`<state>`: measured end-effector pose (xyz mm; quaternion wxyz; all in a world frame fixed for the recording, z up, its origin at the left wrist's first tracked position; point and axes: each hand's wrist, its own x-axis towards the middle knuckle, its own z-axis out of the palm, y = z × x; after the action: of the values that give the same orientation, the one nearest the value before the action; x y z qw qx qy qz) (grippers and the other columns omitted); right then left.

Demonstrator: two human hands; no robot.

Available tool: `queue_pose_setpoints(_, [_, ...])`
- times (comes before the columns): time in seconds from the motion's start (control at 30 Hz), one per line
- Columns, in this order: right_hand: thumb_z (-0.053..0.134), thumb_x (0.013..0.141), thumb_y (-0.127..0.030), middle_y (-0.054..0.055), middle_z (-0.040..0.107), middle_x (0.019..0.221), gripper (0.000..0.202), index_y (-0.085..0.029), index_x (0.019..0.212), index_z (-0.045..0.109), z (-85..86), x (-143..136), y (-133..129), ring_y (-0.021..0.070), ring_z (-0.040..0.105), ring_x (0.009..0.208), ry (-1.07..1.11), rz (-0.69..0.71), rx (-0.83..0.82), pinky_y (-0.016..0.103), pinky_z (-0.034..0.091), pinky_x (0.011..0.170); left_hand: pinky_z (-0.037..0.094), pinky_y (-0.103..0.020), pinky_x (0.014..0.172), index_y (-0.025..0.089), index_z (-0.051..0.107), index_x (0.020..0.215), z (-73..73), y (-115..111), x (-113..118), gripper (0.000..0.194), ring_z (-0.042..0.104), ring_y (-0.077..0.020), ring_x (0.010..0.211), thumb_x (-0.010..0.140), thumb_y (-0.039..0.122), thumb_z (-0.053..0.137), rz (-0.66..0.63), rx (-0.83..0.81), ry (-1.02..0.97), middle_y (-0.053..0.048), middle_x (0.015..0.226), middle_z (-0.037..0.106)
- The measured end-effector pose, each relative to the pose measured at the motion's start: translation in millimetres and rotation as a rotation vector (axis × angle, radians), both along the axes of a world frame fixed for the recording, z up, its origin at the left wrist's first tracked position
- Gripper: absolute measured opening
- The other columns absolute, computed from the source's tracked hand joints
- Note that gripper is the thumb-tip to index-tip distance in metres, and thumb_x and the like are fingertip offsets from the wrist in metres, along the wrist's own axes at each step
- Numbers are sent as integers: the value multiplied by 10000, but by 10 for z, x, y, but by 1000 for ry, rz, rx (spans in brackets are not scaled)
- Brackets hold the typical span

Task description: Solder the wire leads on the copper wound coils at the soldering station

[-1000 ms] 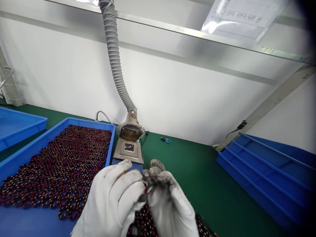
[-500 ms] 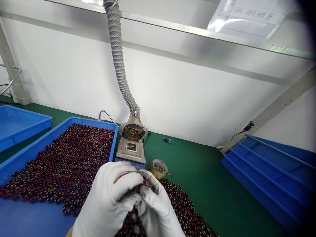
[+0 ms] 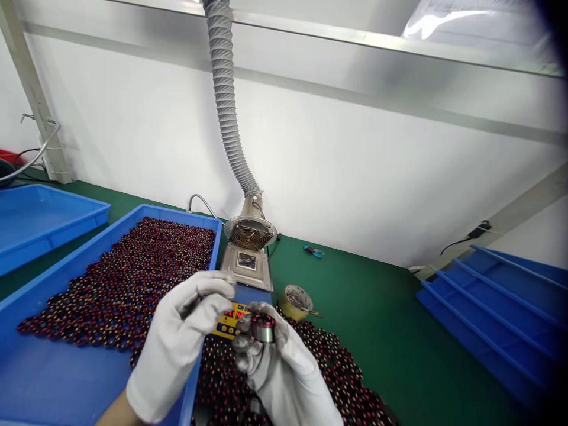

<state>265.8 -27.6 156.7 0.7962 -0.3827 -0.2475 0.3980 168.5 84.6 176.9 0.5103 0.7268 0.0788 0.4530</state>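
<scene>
Both hands wear white gloves with dirty fingertips. My right hand (image 3: pixel 284 361) grips a small metal ring part (image 3: pixel 263 329) with red and black windings showing at its top. To its left, my left hand (image 3: pixel 177 337) is raised with thumb and fingers bent close together; whether anything small is between them I cannot make out. Behind the hands is a yellow device (image 3: pixel 228 326) with a red digital display. Many similar ring parts (image 3: pixel 331 361) lie under and to the right of my right hand. A blue tray (image 3: pixel 75 384) on the left holds many more.
A metal heating plate (image 3: pixel 247 278) stands under a round hood with a grey hose (image 3: pixel 228 106). Right of it are a yellow cup (image 3: pixel 295 303) with a stick and blue-handled cutters (image 3: pixel 314 251). Blue trays (image 3: pixel 497 313) lean at the right; another tray (image 3: pixel 48 228) sits far left.
My hands have moved apart, my left hand going left. The ring part in my right hand and the yellow device now show. The camera view has shifted slightly.
</scene>
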Motion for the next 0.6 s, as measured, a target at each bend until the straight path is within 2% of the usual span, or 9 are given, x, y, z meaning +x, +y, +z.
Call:
queue_pose_setpoints(0.03, [716,663,-418,56,692,871,341,-239,948,663,26,-24,-26,205,651,734,26,3,8,351,548,650,496,-291,861,269,603,968,12,-10,-15,198,568,-179,1008,806,167,552,-12,45,46,2,1096,593])
queue_pose_setpoints(0.13, [734,656,-381,58,695,914,304,-219,908,680,38,-51,-45,209,644,823,77,-11,25,357,525,770,390,-334,1000,316,549,1117,45,-66,-22,532,481,-198,1133,654,74,647,-95,274,177,12,1227,525])
queue_pose_setpoints(0.2, [755,634,-370,54,697,907,319,-209,900,685,-16,-24,-11,205,638,835,89,-4,20,361,502,828,402,-302,971,318,574,1087,53,-98,5,490,504,-176,1092,677,57,629,-131,292,156,17,1173,565])
queue_pose_setpoints(0.33, [790,583,-350,35,697,838,338,-207,871,683,-209,100,131,176,640,761,63,56,9,332,508,805,463,-245,835,263,681,857,26,-92,58,176,591,-159,884,762,144,593,-220,92,3,10,915,667])
queue_pose_setpoints(0.43, [765,612,-345,8,686,703,220,-216,760,668,-327,189,217,160,630,615,45,126,-14,333,542,683,485,-216,743,242,685,736,14,-46,28,117,604,-154,793,757,171,594,-226,-134,-48,18,786,666])
queue_pose_setpoints(0.53, [762,604,-375,4,679,676,241,-220,753,653,-382,228,221,155,619,564,48,133,-14,321,546,603,478,-190,761,260,680,781,50,10,-24,148,608,-141,861,773,156,576,-128,-304,-13,33,892,671])
queue_pose_setpoints(0.6, [779,574,-378,17,690,728,320,-222,825,656,-393,228,203,152,624,581,55,94,3,314,546,619,458,-196,828,266,685,867,82,29,-26,263,597,-153,940,687,89,611,-178,-260,90,27,1004,657])
